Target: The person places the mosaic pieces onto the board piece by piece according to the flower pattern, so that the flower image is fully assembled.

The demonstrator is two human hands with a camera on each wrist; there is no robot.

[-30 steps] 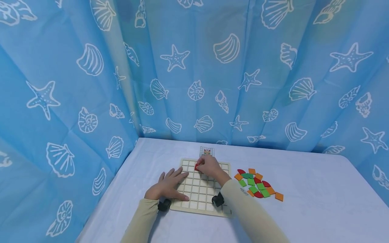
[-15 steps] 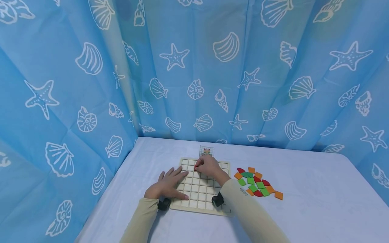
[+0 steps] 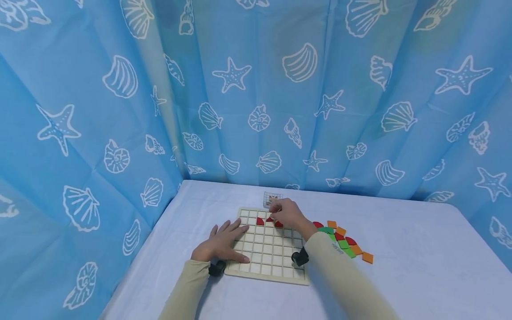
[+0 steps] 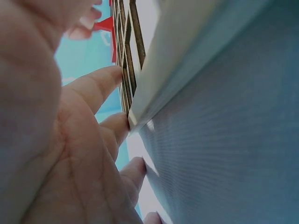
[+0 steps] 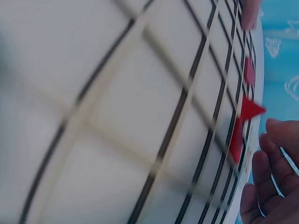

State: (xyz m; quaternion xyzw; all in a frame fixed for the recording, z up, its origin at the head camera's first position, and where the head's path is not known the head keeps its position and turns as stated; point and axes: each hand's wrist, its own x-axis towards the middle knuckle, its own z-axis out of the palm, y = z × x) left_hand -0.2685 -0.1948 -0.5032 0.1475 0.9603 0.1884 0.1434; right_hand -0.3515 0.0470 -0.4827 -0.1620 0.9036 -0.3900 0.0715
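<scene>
Right hand (image 3: pixel 289 214) shifted rightward and slightly away in the last half second, baring a red quarter-round (image 3: pixel 260 221) in its cell, left of the fingertips. Right fingers curled, seemingly pinching a raised red piece (image 5: pixel 251 110) by its corner — exact contact partly unclear. Another red tile (image 3: pixel 278 225) lies just right of the fingertips. To seat it well, I'd square its edges to the cell below the fingers, lower one edge first, then press flat, sparing both red neighbours. Left hand (image 3: pixel 222 244) has fingers spread over the grid board's (image 3: pixel 266 258) left edge — good light bracing. Grid card (image 3: pixel 267 201) sits just beyond the right fingertips, handy for checking orientation.
</scene>
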